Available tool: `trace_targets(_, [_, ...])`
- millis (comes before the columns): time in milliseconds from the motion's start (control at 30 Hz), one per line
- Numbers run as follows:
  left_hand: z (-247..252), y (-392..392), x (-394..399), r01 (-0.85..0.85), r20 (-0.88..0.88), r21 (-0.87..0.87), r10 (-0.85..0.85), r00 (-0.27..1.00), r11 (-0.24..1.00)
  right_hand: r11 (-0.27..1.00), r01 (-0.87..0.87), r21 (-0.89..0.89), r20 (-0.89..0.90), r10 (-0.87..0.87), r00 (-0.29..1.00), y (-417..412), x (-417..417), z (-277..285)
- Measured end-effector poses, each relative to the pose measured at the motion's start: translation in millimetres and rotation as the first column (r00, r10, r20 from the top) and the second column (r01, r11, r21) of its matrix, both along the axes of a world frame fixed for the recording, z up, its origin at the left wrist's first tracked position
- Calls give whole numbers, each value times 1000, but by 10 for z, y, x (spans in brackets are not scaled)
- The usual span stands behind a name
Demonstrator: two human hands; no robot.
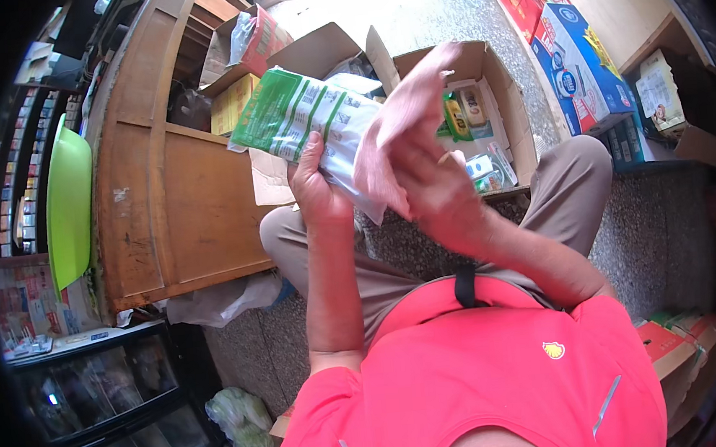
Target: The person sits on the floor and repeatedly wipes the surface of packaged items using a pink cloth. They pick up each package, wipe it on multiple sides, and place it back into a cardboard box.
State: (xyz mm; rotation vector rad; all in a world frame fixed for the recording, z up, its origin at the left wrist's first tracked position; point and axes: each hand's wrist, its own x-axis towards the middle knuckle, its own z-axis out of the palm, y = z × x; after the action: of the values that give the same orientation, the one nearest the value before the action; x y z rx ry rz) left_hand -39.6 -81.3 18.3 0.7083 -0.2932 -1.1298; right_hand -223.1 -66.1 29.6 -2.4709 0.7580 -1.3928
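My left hand (319, 192) grips a flat plastic packet (305, 117), green at its far end and white with green stripes along its length. The thumb lies across the packet's face. In my right hand (440, 185) is a pink cloth (401, 125), blurred and pressed or held against the packet's near end; part of that end is covered. Just beyond the right hand stands an open cardboard box (513, 110). Inside it lie a yellow-and-green package (457, 117), a brown-and-yellow package (473, 106) and some small clear-wrapped items (492, 169).
A wooden cabinet (205, 210) rises on the left, with a lime-green plastic basin (68, 202) beside it. Another open carton (319, 50) stands behind the packet. Blue-and-white boxes (579, 67) line the right. A glass-fronted case (100, 389) sits at lower left, near a bag of green vegetables (241, 418).
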Motion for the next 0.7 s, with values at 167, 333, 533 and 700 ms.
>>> trace_targets(167, [-30, 30, 109, 36, -66, 10, -36, 997, 999, 942, -280, -187, -151, 254, 955, 375, 108, -259])
trace_targets(333, [1, 65, 114, -90, 41, -19, 90, 995, 996, 978, -25, -208, -29, 19, 999, -210, -224, -176])
trace_targets(533, [-21, 141, 218, 10, -53, -14, -10, 999, 1000, 581, -276, 765, 457, -188, 869, -673, -564, -253])
trace_targets(700, [-132, 45, 65, -9, -168, -59, -1, 986, 998, 267, -761, 591, 802, -291, 521, -366, -91, -213])
